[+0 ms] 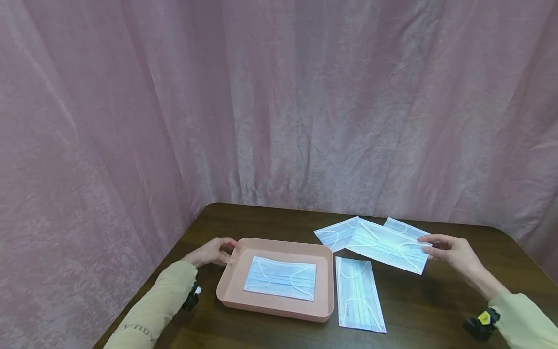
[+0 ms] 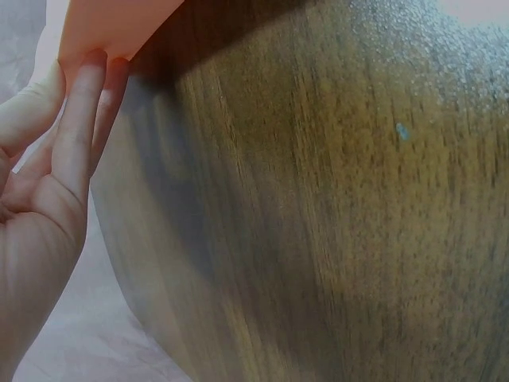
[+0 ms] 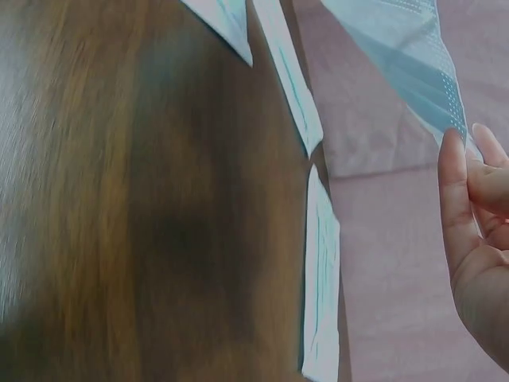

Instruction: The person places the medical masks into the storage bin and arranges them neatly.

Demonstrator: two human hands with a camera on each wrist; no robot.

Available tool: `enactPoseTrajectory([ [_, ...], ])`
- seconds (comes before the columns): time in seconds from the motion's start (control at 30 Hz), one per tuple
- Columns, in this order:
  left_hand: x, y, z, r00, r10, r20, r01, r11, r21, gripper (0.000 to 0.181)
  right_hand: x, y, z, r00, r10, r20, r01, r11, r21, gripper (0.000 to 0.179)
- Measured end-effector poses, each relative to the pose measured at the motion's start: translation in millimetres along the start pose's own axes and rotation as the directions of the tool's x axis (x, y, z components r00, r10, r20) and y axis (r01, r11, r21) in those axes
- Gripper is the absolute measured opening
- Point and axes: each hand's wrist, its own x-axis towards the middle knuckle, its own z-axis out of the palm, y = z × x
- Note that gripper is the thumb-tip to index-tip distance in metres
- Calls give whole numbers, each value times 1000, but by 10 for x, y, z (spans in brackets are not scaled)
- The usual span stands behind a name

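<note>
Nearest the camera, a pale yellow-green left sleeve point(image 1: 150, 310) with dark lettering reaches in over the left edge of the dark wooden desk point(image 1: 418, 310), a black device point(image 1: 190, 299) strapped at its wrist. The right sleeve point(image 1: 525, 317), in the same colour, comes in on the right, with a black and yellow device point(image 1: 479, 325) at its cuff.

Toward the left edge of the desk sits a shallow pink tray point(image 1: 283, 251) with rounded corners. The left hand point(image 1: 211, 252) grips the tray at its far left corner, thumb and fingers on either side of the wall. Flat inside the tray lies one blue mask point(image 1: 279, 277), its white ear loops on top.

Just beside the tray's right side, a second mask point(image 1: 359, 295) lies lengthwise on the desk. The right hand point(image 1: 453, 257) pinches a third mask point(image 1: 388, 241) by one end between thumb and fingers; the right wrist view shows it raised off the wood. In the head view it partly covers two more near the desk's far edge: a left-hand mask point(image 1: 332, 236), and a right-hand mask point(image 1: 406, 226) toward the far right corner. Behind the far edge hangs a pink curtain point(image 1: 279, 106).
</note>
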Motion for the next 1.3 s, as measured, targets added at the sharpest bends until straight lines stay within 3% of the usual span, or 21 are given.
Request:
enactPoseTrajectory([
  [0.33,4,-15,0,1000,-2,-1,2,1000,-9,42,137,-187,265,998,-36,45,32,995,94,36],
  [0.87,17,-55,-9,1000,9,0,-9,1000,-19,43,323,-470,952,984,-68,168,11,948,318,33],
  [1.1,16,-22,-13,1000,8,4,-8,1000,-13,44,349,-617,1224,980,-5,197,-54,954,294,27],
  [1.3,5,-15,-3,1000,-2,0,2,1000,-9,44,372,-711,1449,974,-20,228,-52,950,307,25],
])
